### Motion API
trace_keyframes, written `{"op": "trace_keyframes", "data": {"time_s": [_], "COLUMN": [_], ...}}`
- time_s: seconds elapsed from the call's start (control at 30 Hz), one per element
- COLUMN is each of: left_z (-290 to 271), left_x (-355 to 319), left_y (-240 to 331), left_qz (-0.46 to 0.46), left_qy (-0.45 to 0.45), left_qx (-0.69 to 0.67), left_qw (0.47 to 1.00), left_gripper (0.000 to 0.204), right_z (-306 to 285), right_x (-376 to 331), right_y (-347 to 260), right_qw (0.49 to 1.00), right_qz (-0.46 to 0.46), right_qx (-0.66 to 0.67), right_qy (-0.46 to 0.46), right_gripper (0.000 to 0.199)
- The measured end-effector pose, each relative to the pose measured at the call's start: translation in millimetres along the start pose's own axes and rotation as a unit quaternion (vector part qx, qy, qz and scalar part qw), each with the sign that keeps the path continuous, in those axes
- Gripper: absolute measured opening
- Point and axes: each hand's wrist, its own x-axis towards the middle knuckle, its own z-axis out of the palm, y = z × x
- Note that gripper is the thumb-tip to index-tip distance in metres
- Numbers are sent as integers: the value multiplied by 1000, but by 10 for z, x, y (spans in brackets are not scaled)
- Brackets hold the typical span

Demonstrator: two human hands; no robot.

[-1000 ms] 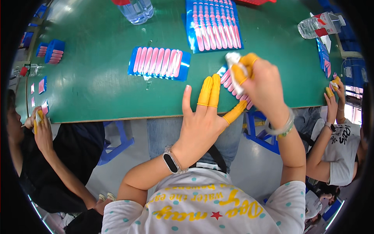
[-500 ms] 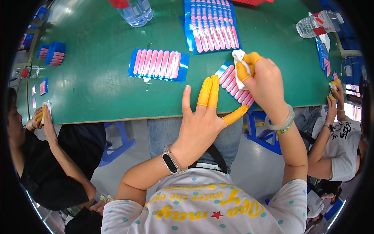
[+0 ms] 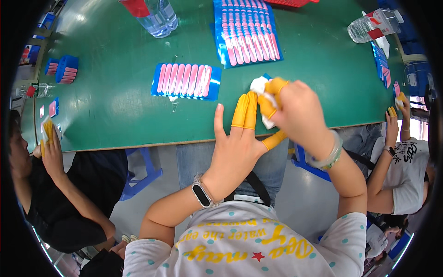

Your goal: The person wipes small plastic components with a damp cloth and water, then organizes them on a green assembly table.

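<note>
My left hand lies flat at the table's near edge, fingers spread, with yellow finger cots on two fingers and the thumb. Its covered fingertips rest at the left side of a small blue sheet bearing pink strips. Only a blue corner of that sheet shows; my hands and the cloth hide the rest. Pinched in my right hand, which also wears yellow finger cots and is slightly blurred, is a crumpled white cloth pressed onto the sheet. Left of it lies another blue sheet with pink rounded strips.
A larger sheet of pink strips lies farther back on the green table. Water bottles stand at the back left and lie at the far right. Co-workers sit on the left and right. A red tray shows at the top.
My right hand has swept left and nearer with the cloth, covering the pink strips seen before. My left hand has stayed nearly in place. The left co-worker's hand has lifted a white piece.
</note>
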Motion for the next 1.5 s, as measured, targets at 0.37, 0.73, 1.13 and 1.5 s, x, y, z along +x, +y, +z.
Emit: {"op": "trace_keyframes", "data": {"time_s": [0.37,0.73,1.13,1.5], "left_z": [-22,11,37,69], "left_x": [-9,14,-3,0], "left_y": [1,0,-36,-20], "left_qz": [16,17,28,21], "left_qy": [23,39,50,50], "left_qx": [17,28,12,-4], "left_qw": [999,999,998,999], "left_gripper": [49,51,41,40], "right_z": [-113,-62,-52,-44], "right_x": [149,26,115,111], "right_y": [77,129,104,-55], "right_qw": [997,997,985,998], "right_qz": [72,0,145,43], "right_qx": [-9,-41,98,-31], "right_qy": [-27,72,-2,19], "right_gripper": [21,23,25,21]}}
